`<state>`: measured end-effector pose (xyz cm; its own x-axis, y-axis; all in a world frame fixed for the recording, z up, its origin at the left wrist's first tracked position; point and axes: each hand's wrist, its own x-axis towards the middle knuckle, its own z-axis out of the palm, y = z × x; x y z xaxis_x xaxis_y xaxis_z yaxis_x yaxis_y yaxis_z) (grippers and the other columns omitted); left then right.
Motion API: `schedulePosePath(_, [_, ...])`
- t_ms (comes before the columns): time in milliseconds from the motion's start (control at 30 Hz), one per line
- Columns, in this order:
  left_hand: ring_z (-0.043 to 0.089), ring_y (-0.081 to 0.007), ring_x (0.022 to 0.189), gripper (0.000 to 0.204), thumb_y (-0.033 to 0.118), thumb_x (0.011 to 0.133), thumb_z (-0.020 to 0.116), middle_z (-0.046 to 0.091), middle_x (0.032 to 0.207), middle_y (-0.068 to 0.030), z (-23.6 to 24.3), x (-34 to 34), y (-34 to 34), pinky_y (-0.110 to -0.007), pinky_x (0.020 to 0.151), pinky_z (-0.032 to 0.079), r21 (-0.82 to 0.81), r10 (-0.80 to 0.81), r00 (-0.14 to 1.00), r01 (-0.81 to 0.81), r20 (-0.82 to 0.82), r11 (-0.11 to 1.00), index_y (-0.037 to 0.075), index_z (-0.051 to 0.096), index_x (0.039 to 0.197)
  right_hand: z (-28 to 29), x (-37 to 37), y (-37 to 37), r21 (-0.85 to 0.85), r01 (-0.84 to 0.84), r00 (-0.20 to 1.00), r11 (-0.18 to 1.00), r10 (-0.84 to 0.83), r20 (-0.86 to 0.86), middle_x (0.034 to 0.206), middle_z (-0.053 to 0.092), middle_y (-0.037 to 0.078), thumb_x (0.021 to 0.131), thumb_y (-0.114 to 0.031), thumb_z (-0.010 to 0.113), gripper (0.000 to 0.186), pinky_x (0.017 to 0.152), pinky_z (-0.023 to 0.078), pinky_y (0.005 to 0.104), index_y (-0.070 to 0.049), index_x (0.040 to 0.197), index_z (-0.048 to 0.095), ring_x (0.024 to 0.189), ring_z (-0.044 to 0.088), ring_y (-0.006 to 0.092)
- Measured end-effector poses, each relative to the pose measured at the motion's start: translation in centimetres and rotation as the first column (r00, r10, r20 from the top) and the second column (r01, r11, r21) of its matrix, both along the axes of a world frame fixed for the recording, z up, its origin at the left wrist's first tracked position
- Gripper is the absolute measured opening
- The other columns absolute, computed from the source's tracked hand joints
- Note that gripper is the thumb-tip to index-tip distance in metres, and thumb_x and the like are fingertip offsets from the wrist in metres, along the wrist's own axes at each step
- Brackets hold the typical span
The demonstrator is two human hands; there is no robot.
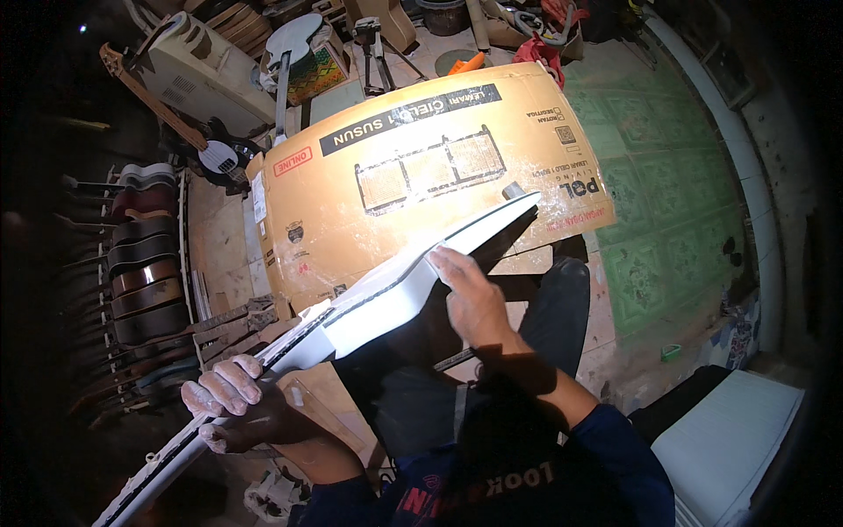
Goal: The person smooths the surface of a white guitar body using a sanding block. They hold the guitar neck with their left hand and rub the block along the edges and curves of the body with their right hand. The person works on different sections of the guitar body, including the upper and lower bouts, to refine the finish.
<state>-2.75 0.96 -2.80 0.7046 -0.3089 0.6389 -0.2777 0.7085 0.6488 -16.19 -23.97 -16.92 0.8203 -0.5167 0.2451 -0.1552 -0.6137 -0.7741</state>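
A white, unfinished-looking guitar (386, 303) lies tilted edge-on across my lap, its neck running down to the lower left. My left hand (230, 395), dusted with white powder, is wrapped round the neck. At the narrow waist of the body, my right hand (470, 294) presses its bent fingers against the rim. Whether anything lies under those fingertips is hidden. Beyond the guitar, a large flattened cardboard box (325, 246) carries smears of white dust. A small dark cylinder (513, 190) stands on it, close to the guitar's far end.
Several guitars hang in a rack (145, 281) at the left. A dark electric guitar (219, 158) leans by a beige case (198, 66). Behind the cardboard are a pale guitar body (294, 37) and an orange object (467, 63). Green tiles (659, 202) and a pale blue panel (738, 439) lie right.
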Motion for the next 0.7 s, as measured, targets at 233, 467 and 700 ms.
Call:
schedulePosePath(233, [0.049,-0.0177,0.063,0.024,0.033,0.09,0.06,0.047,0.067,-0.0014,0.3,-0.1,-0.3,-0.038,0.072,0.042,0.003,0.014,1.0,-0.014,0.013,1.0,0.014,0.044,0.087,1.2,0.5,0.4,-0.006,-0.027,0.999,1.0,0.027,0.018,0.133,0.056,0.013,0.085,0.007,0.049,0.048,0.086,0.057,0.0422,-0.009,0.128,0.059,0.106,0.065,0.0352])
schedulePosePath(467, [0.05,-0.0181,0.064,0.024,0.031,0.089,0.061,0.049,0.068,-0.0021,-0.2,0.6,0.9,-0.039,0.073,0.042,0.028,-0.105,0.993,0.103,0.061,0.994,0.014,0.045,0.088,1.0,0.4,0.6,-0.033,-0.011,1.0,0.999,0.01,-0.024,0.132,0.058,0.011,0.084,0.007,0.048,0.051,0.088,0.056,0.0417,-0.011,0.13,0.058,0.109,0.064,0.0338])
schedulePosePath(700, [0.053,-0.0186,0.066,0.027,0.032,0.087,0.066,0.05,0.069,-0.0026,0.1,0.3,0.1,-0.04,0.074,0.042,0.02,-0.105,0.992,0.104,0.068,0.994,0.013,0.047,0.089,-1.4,0.0,-2.2,-0.066,0.03,0.999,0.997,-0.033,-0.041,0.136,0.056,0.011,0.078,0.009,0.05,0.057,0.088,0.056,0.0396,-0.011,0.131,0.058,0.111,0.063,0.0319])
